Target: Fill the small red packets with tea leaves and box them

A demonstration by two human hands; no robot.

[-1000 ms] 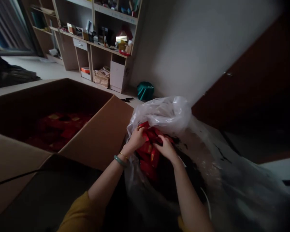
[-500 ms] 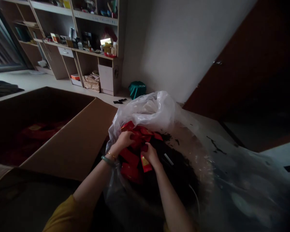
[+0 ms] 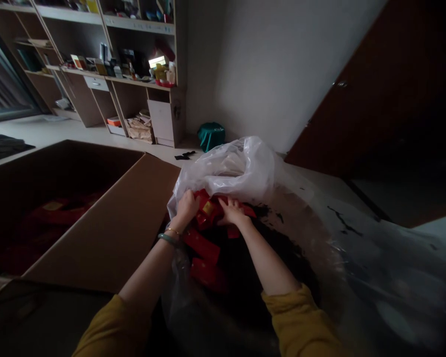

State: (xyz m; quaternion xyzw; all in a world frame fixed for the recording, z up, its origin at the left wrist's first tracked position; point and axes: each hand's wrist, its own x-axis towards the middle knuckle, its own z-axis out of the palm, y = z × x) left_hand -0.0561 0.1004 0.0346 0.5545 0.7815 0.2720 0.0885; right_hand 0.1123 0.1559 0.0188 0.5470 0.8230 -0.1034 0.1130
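A large clear plastic bag (image 3: 245, 168) lies open in front of me, holding several small red packets (image 3: 202, 245). My left hand (image 3: 186, 207), with a green bangle on the wrist, is closed round a bunch of red packets (image 3: 207, 210) at the bag's mouth. Just to the right, my right hand (image 3: 231, 210) presses its curled fingers onto the same bunch. Both sleeves are mustard yellow.
A big open cardboard box (image 3: 107, 218) stands to the left with red packets dimly visible inside. Wooden shelving (image 3: 134, 74) full of small items lines the back wall. A green bag (image 3: 211, 135) sits on the floor by the wall. A dark door (image 3: 386, 89) is at the right.
My right hand has moved up from lower in the bag to join the left hand on the bunch of packets at the mouth. The view has shifted slightly.
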